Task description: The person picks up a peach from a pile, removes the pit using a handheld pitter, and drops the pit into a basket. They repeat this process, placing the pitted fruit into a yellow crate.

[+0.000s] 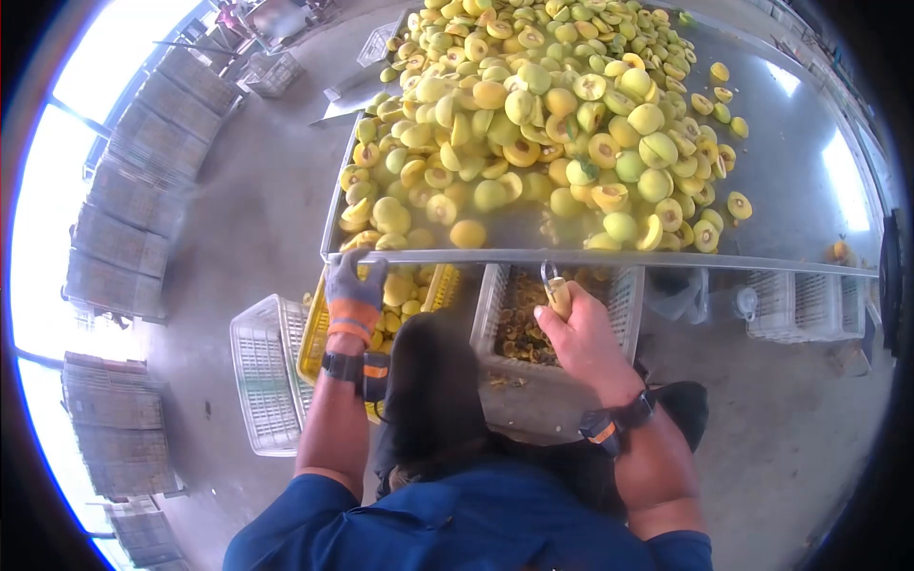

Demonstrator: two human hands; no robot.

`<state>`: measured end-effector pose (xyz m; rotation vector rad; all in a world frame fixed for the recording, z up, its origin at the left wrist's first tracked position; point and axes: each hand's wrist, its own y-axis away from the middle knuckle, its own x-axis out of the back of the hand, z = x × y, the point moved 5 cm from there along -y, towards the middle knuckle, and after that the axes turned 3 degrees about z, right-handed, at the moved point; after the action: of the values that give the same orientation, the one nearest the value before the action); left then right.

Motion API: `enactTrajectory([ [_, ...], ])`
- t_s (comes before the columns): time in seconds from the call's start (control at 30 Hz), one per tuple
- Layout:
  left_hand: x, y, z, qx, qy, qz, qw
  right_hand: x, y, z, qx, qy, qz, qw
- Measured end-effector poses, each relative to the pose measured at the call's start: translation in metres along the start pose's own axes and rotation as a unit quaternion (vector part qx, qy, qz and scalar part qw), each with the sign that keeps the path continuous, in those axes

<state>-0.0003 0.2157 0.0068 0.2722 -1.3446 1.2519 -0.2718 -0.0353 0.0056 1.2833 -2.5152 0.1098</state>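
My left hand (356, 293), in a grey and orange work glove, is at the near rim of the metal table, above a yellow crate (311, 335) of fruit halves. Its thumb stands apart from the fingers and no fruit shows in it; the hand looks open. My bare right hand (581, 328) is closed around the wooden handle of a pitting tool (558, 297) with a metal loop at its tip. That loop is just below the table rim, over a white crate (487, 314) holding brown pits and scraps. Halved yellow-green fruit (533, 105), peach-like, lies heaped on the table.
The metal table (781, 162) spans the front, its raised rim (705, 260) nearest me. White crates (262, 376) stand at the left, more crates (804, 305) under the table at right. Stacked crates (143, 209) line the left side. Scraps lie on the floor.
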Motion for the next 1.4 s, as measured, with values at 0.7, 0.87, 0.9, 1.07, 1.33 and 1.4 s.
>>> enactTrajectory([
  [0.7,-0.053,-0.043,0.117,-0.265,0.293,-0.162,0.904,-0.019,-0.015,0.001,-0.026,-0.086,-0.085,0.992],
  [0.87,-0.034,-0.01,0.158,-0.231,0.332,-0.187,0.895,-0.021,-0.011,-0.003,-0.037,-0.136,-0.086,0.986],
  [0.9,-0.028,-0.003,0.172,-0.214,0.346,-0.199,0.892,-0.019,-0.009,-0.003,-0.05,-0.145,-0.09,0.984],
  [1.07,-0.059,0.022,0.171,-0.044,0.462,-0.265,0.845,-0.016,-0.007,0.005,-0.013,-0.099,-0.084,0.991],
  [1.33,-0.072,0.031,0.175,0.0,0.527,-0.241,0.815,-0.021,-0.001,-0.001,-0.043,-0.193,-0.149,0.969],
  [1.4,-0.068,0.031,0.18,-0.042,0.477,-0.213,0.852,-0.024,-0.006,0.005,0.044,-0.141,-0.102,0.984],
])
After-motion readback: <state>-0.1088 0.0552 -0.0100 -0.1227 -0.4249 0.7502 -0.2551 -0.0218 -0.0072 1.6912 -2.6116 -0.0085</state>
